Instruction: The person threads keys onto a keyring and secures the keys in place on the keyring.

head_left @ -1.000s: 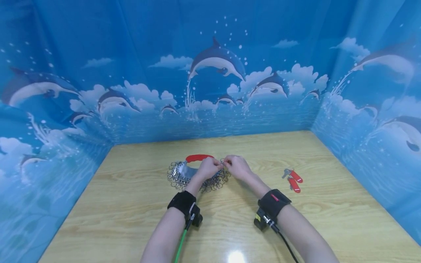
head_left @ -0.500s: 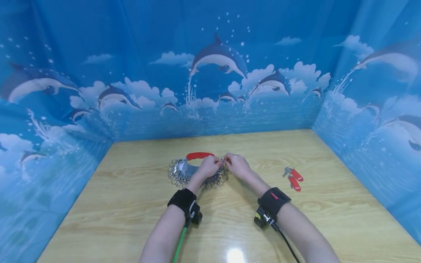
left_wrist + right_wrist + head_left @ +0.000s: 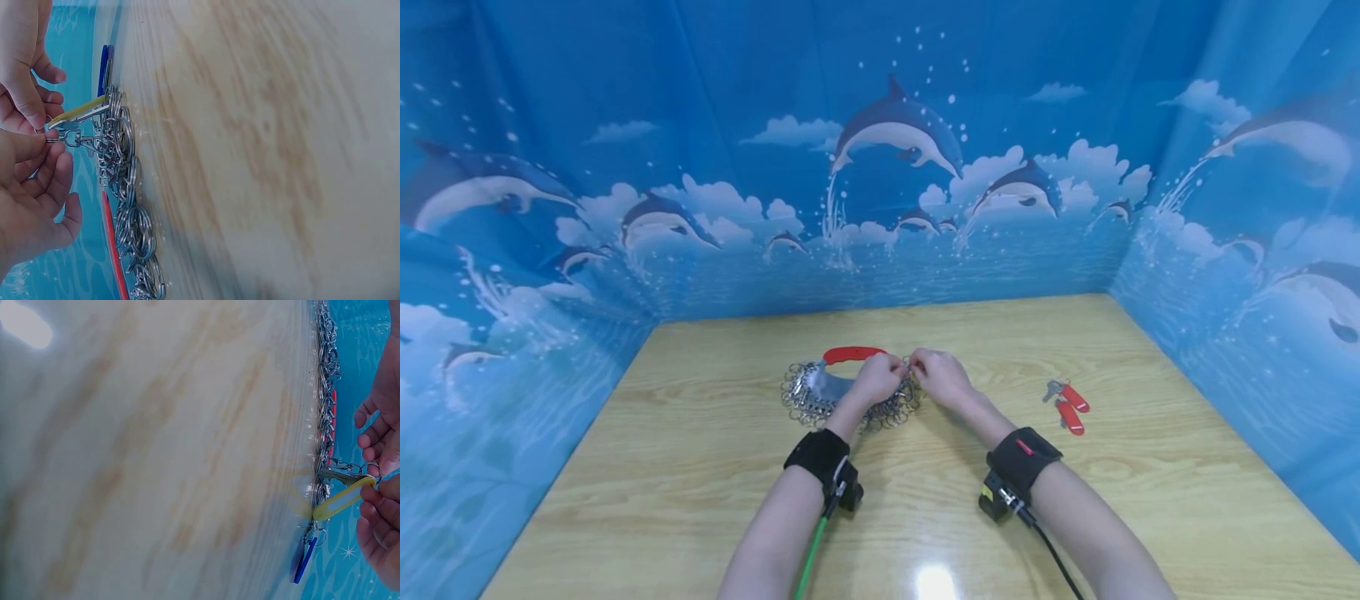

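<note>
In the head view, a silver holder [image 3: 829, 386] with a red handle [image 3: 852, 354] lies flat, many metal split rings [image 3: 801, 408] crowded round its edge. My left hand [image 3: 878, 379] is over its right side. In the left wrist view, that hand's thumb and finger pinch a split ring at the end of a swivel clasp [image 3: 76, 138]. Close against it, my right hand [image 3: 942, 379] pinches a small ring bearing a yellow key tag [image 3: 342, 499] and a key [image 3: 340, 477]. Fingertips hide how the two rings meet.
Two red key tags [image 3: 1075, 397] with keys lie on the wooden table [image 3: 715, 500] at the right. A blue key tag [image 3: 305, 561] hangs by the holder's rings. A blue dolphin-print curtain [image 3: 880, 275] closes off the back and sides.
The head view has shifted slightly. Both hands stay together at the holder's right edge, with only small finger movements; the red tags lie where they were.
</note>
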